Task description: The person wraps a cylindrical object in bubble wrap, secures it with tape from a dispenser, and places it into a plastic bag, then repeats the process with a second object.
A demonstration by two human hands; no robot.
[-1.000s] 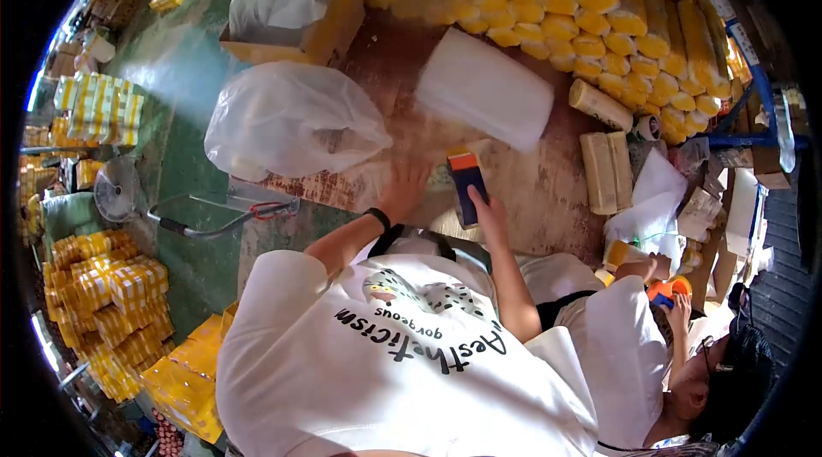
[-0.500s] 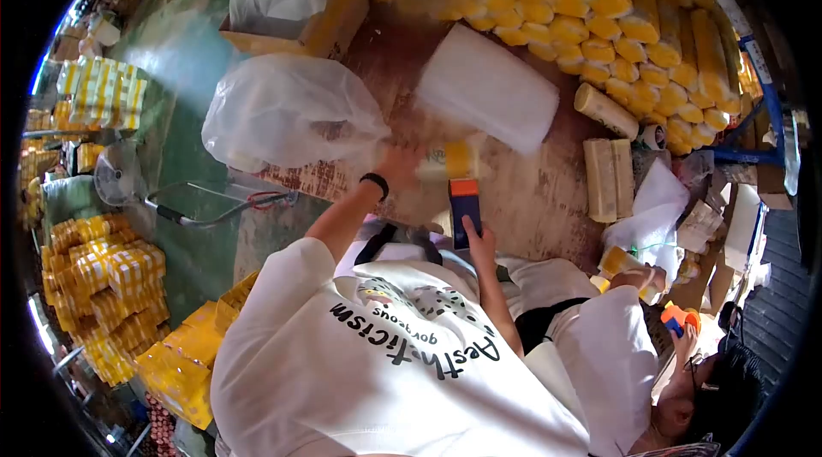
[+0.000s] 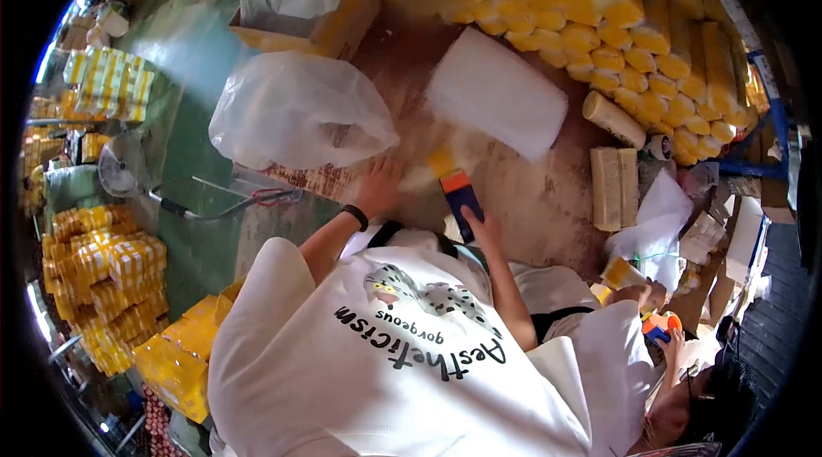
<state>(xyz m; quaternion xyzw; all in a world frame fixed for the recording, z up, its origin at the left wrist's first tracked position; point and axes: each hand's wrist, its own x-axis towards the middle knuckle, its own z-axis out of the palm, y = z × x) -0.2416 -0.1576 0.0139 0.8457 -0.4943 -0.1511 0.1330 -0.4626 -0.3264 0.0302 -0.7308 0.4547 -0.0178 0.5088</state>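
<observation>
My left hand [image 3: 378, 187], with a black wristband, lies low over the worn wooden tabletop [image 3: 531, 209], fingers stretched out beside a clear plastic bag [image 3: 300, 110]. In my right hand [image 3: 485, 230] is a dark blue tool with an orange end [image 3: 462, 204], tilted toward the upper left. Just beyond the orange end is a yellow strip [image 3: 441, 161] on a pale, blurred item; its outline is hard to make out. A white foam-like sheet bundle [image 3: 498, 93] lies farther up the table.
Yellow-ended rolls [image 3: 599, 12] are piled at the back right. A cardboard box [image 3: 347, 16] with plastic lining stands behind the bag. At right, a co-worker's hand [image 3: 668, 344] holds an orange-and-blue tool. Tan packs [image 3: 614, 189] lie nearby; yellow parcels [image 3: 111, 286] are stacked at left.
My left hand has drawn back slightly left and down. The tool in my right hand has tilted more to the left. The yellow strip has shifted left, and the view has moved slightly.
</observation>
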